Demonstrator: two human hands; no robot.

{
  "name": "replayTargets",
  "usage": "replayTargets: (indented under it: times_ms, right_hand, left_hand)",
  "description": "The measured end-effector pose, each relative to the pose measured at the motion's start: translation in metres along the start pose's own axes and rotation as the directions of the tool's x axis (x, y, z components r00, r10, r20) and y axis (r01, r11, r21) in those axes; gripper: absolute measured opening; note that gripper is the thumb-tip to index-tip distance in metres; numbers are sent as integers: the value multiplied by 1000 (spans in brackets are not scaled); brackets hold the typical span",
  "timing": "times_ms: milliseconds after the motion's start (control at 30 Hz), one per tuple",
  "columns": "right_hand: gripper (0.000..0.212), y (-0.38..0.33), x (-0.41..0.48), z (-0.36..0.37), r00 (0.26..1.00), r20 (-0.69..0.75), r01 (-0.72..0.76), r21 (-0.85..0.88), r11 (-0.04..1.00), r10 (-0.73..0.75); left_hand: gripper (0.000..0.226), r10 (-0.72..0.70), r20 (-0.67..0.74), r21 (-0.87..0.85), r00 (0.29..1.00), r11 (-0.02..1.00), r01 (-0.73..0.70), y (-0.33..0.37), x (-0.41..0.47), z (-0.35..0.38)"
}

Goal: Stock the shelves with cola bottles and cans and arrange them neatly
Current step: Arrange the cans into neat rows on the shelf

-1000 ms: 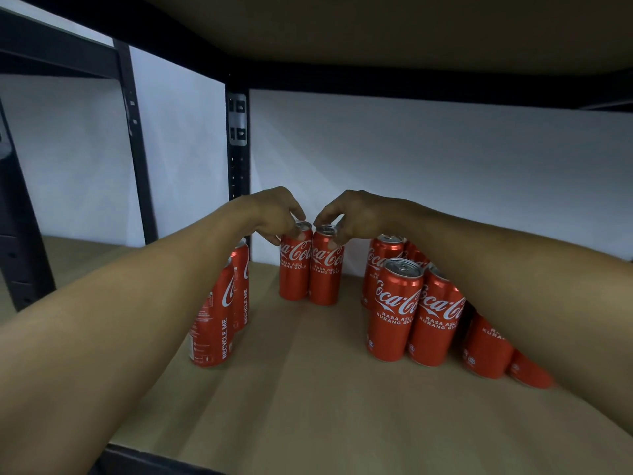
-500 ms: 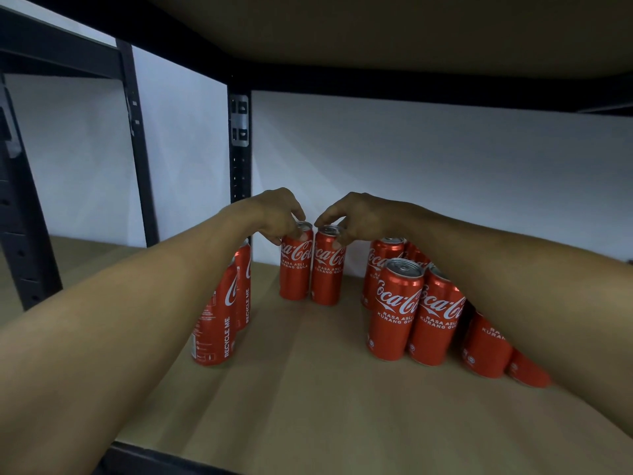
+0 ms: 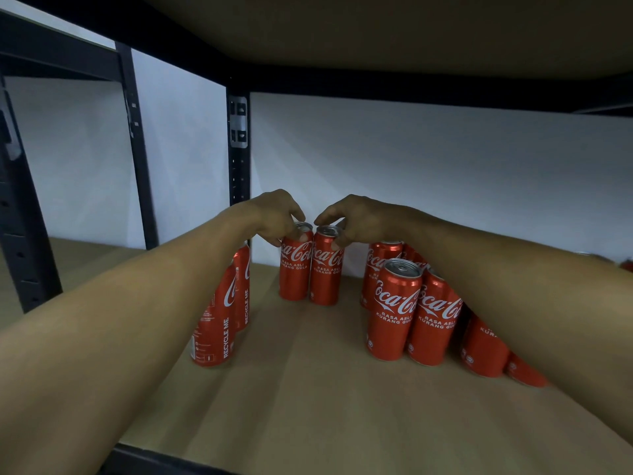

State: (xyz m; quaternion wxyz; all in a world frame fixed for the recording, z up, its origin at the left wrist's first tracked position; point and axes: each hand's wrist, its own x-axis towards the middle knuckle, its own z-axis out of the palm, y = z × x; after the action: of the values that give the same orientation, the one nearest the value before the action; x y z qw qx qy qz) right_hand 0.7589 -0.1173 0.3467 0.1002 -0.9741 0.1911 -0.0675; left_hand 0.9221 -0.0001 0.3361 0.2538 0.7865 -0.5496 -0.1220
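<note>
Two red cola cans stand side by side, touching, at the back of the brown shelf board (image 3: 308, 389). My left hand (image 3: 277, 214) grips the top rim of the left can (image 3: 295, 272) with curled fingers. My right hand (image 3: 352, 217) grips the top of the right can (image 3: 326, 275) the same way. Under my left forearm stand two more cans (image 3: 219, 323), one behind the other. Several cans (image 3: 394, 310) are grouped at the right, partly hidden by my right forearm.
A black metal upright (image 3: 238, 149) rises just behind my left hand, with a white wall behind. The upper shelf (image 3: 376, 36) hangs low overhead. Another black post (image 3: 20, 217) stands at far left. Bare board lies in front of the cans.
Both hands stay on the tops of the two back cans. The cans and arms have barely shifted; the view has moved slightly.
</note>
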Motion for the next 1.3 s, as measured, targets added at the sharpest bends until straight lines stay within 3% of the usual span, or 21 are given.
replayTargets:
  times_ms: [600, 733, 833, 900, 967, 1000, 1100, 1200, 1300]
  right_hand:
    - [63, -7, -7, 7, 996, -65, -69, -38, 997, 67]
    - [74, -15, -13, 7, 993, -106, -58, 1, 998, 58]
    - [67, -35, -26, 12, 961, -276, 32, 93, 995, -5]
    - [62, -56, -36, 23, 924, -381, 115, 210, 971, -27]
    - [59, -75, -44, 43, 897, -443, 170, 343, 924, -1]
    - [58, -82, -46, 57, 895, -445, 174, 399, 900, 24]
    - [62, -93, -43, 103, 939, -331, 115, 557, 822, 93]
    - [73, -96, -35, 138, 969, -175, -9, 683, 731, 175]
    - [83, -102, -28, 154, 975, -118, -39, 749, 661, 190]
  left_hand:
    - [65, 28, 33, 128, 999, 991, -32, 3, -16, -12]
    - [56, 83, -144, 230, 986, 972, -48, 3, -50, -28]
    - [40, 80, -446, 20, 892, 997, -80, -9, -92, -26]
    - [31, 5, -663, -142, 749, 981, -132, -21, -127, -12]
    - [27, -118, -766, -282, 632, 945, -166, -32, -160, 11]
    - [28, -179, -762, -355, 622, 919, -170, -39, -173, 25]
    - [50, -298, -638, -506, 710, 857, -95, -62, -194, 63]
    - [73, -326, -509, -520, 797, 854, 17, -75, -204, 87]
    - [73, -325, -444, -488, 835, 869, 79, -83, -212, 96]
